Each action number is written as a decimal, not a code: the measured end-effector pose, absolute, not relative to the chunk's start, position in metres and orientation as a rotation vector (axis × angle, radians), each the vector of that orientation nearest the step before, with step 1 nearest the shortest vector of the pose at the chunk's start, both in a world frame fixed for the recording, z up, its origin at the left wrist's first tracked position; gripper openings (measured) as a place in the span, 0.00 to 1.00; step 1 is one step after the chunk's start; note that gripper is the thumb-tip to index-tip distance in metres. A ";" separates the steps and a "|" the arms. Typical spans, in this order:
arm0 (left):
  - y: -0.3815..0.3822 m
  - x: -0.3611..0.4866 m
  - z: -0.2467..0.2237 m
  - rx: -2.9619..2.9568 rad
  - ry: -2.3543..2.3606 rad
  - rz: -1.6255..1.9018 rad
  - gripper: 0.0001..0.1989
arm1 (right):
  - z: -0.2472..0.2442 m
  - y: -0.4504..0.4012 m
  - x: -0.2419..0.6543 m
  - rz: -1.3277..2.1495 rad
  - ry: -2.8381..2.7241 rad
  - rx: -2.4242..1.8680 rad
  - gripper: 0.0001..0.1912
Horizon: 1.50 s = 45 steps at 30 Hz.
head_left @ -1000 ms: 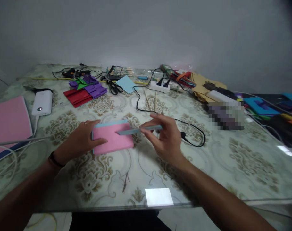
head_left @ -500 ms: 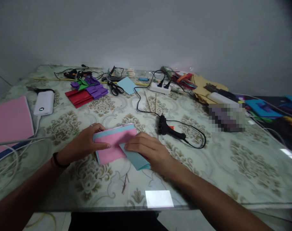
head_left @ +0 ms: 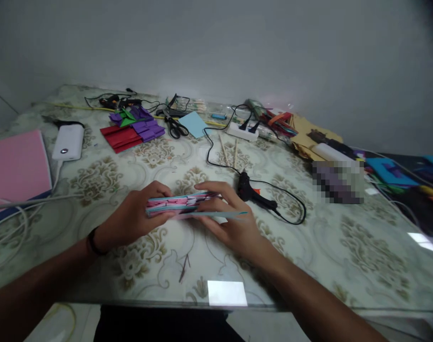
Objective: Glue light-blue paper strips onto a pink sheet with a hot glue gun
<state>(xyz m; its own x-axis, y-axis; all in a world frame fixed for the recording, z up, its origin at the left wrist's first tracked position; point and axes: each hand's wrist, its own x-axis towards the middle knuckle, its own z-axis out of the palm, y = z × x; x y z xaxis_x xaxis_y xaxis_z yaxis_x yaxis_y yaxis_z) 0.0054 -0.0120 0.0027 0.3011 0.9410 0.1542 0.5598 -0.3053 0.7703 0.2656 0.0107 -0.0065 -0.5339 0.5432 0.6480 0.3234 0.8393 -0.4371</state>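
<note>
Left hand (head_left: 134,211) pinching left end of pink-and-blue paper stack (head_left: 173,202), left of glue gun (head_left: 245,187)! Right hand (head_left: 230,209) grasping pale-blue piece (head_left: 237,215), fingers around stack's right end. Looks like squaring or fitting step; next move seemingly calls for steady left pinch. Lettering? None readable.

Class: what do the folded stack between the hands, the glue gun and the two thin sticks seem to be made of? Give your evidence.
Folded stack: most likely matte paper; thin pink and blue layers show at its edge.
Glue gun: probably hard plastic, judging by its black moulded-looking body.
Thin sticks: perhaps bare wood, being pale tan and dull.
</note>
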 end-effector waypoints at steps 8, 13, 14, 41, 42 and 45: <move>-0.012 0.010 0.002 1.695 1.293 0.850 0.14 | -0.009 0.004 0.262 0.849 -2.045 -0.973 0.18; -0.012 0.011 0.005 1.675 1.303 0.813 0.13 | -0.012 0.006 0.259 1.007 -2.046 -0.987 0.15; -0.012 0.011 0.005 1.672 1.307 0.807 0.15 | -0.013 0.006 0.258 1.004 -2.034 -0.994 0.14; -0.030 0.009 0.011 2.494 0.811 1.083 0.12 | 0.012 -0.004 0.271 1.091 -1.846 -0.613 0.14; -0.032 0.009 0.014 2.548 0.713 1.081 0.10 | 0.013 -0.005 0.271 1.144 -1.854 -0.660 0.16; -0.039 0.010 0.021 2.725 0.622 1.015 0.09 | 0.016 -0.003 0.266 1.343 -1.907 -0.798 0.23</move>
<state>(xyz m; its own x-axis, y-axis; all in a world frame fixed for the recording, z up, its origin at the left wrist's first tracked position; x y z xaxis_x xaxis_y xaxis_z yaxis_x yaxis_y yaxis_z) 0.0100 -0.0395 0.0212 0.6818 0.4377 0.5862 0.3232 -0.8990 0.2954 0.2662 -0.0034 0.0159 -0.5933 0.7868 0.1704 0.1045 0.2852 -0.9528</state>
